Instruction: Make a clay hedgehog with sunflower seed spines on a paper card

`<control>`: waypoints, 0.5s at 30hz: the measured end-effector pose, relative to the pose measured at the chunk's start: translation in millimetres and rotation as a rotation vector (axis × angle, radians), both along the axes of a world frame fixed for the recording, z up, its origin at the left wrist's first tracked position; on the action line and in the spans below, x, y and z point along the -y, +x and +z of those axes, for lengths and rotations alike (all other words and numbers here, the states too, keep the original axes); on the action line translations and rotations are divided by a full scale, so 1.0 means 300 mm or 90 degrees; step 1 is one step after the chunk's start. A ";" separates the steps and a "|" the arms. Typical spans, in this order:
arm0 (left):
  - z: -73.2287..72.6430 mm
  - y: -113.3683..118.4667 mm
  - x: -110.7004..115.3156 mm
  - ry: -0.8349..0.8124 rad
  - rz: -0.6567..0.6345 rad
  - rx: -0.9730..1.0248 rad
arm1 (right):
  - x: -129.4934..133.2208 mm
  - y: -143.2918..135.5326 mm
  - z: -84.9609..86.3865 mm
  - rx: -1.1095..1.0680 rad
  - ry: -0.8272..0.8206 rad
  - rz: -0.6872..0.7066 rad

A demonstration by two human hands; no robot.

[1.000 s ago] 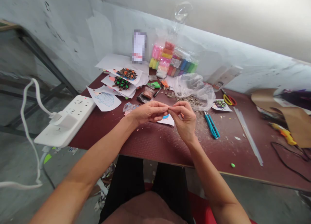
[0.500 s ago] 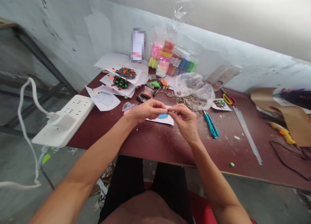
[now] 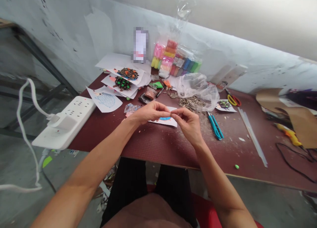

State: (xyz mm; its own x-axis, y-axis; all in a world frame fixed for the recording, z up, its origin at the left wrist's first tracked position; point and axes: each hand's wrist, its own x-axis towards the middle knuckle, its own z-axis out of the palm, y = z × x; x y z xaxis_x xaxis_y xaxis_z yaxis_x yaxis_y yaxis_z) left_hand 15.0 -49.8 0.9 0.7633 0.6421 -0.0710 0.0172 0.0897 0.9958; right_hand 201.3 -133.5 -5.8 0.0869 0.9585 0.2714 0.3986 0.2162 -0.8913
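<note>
My left hand (image 3: 151, 112) and my right hand (image 3: 187, 121) meet at their fingertips over a small white card (image 3: 173, 122) with a blue shape on it. Both are closed in a pinch, and whatever lies between the fingertips is too small to make out. The card rests on the dark red table (image 3: 153, 142), partly hidden by my hands. Just behind my right hand is a pile of striped seeds (image 3: 189, 103) beside a crumpled clear plastic bag (image 3: 198, 89).
A white power strip (image 3: 65, 122) lies at the left edge. Papers with seed-covered drawings (image 3: 127, 73) are at the back left, near packs of coloured clay (image 3: 168, 61). Rightward are a teal cutter (image 3: 215, 126), scissors (image 3: 233, 100), clear sticks (image 3: 252, 137) and a yellow glue gun (image 3: 288, 134).
My hands stay together over the card, with only a slight shift of the right fingers. The view has moved very slightly.
</note>
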 end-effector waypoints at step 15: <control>-0.037 0.005 -0.031 0.086 0.145 -0.072 | -0.009 0.010 -0.117 0.486 0.080 0.005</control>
State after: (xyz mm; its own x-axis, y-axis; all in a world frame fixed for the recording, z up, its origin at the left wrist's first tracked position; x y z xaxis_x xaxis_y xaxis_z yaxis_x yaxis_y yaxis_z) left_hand 16.6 -40.3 -10.2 0.5900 0.8059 -0.0495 0.1234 -0.0294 0.9919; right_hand 204.3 -130.7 -41.0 -0.1743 0.9164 0.3602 0.8911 0.3025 -0.3384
